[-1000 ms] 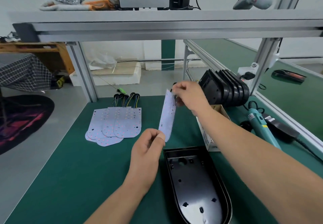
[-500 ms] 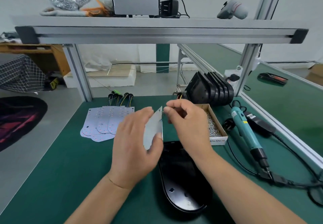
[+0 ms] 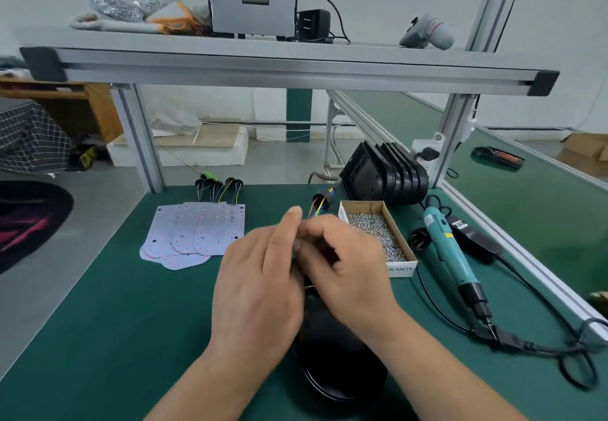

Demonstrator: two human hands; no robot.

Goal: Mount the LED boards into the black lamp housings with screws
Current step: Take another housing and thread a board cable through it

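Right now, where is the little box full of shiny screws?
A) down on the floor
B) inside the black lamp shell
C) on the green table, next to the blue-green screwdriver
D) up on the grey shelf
C: the box of screws sits on the green table, right beside the teal screwdriver lying there.

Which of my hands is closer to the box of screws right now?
Right. The right hand is just left of the box of screws; the left hand is farther left, beyond the right hand.
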